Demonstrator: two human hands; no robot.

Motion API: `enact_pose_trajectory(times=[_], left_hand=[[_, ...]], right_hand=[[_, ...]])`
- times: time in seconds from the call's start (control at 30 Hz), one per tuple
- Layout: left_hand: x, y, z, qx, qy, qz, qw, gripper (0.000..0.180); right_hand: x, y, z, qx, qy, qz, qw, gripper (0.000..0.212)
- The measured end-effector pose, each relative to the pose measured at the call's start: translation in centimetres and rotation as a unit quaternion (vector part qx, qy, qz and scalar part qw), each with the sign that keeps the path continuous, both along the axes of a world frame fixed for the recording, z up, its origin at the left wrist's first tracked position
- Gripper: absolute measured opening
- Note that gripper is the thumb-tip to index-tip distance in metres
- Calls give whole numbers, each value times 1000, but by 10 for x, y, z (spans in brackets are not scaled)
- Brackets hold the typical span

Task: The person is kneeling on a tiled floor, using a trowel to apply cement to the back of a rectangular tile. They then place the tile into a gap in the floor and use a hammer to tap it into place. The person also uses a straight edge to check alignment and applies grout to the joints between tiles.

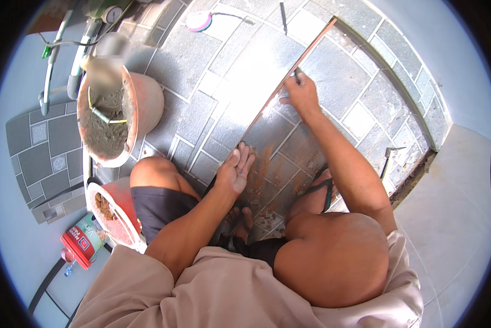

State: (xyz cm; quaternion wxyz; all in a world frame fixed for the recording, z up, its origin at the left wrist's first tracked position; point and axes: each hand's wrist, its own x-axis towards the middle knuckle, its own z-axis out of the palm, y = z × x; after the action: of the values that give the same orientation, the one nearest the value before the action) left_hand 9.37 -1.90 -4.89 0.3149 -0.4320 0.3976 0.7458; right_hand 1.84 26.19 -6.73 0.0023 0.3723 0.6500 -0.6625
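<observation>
A long, thin reddish-brown strip (pixel 282 83) runs diagonally over the grey patterned floor tiles (pixel 193 117); I cannot tell whether it is a separate piece or a tile's raw edge. At its near end, my left hand (pixel 236 170) is closed, with thumb and fingertips against it. My right hand (pixel 303 97) rests beside the strip farther along. Its fingers pinch a short, dark, pen-like tool (pixel 297 71) close to the edge. Orange-brown dust lies on the tiles between my feet.
At left stand a bucket of grey mortar (pixel 151 101) and a second bucket (pixel 124 188) with brown material. A pink-and-white round object (pixel 199 21) and a dark rod (pixel 283 18) lie ahead. A small hammer-like tool (pixel 387 160) lies right, by a broken floor edge (pixel 412 180).
</observation>
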Motion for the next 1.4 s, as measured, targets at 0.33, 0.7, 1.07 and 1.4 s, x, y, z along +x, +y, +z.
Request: enact_pose_trajectory(times=[0.33,0.7,1.07,1.4], left_hand=[[-1,-1,1,-10,-13,-7,1000,46],[-1,-2,8,-20,-6,-43,999,55],[3,1,14,-58,8,-176,983,74],[5,-4,19,-82,14,-240,967,63]], right_hand=[[-6,9,-8,-42,31,-45,998,43],[-11,17,-15,59,22,4,998,64],[-30,72,-41,127,-41,-49,990,77],[-21,65,-9,128,-20,-32,991,55]])
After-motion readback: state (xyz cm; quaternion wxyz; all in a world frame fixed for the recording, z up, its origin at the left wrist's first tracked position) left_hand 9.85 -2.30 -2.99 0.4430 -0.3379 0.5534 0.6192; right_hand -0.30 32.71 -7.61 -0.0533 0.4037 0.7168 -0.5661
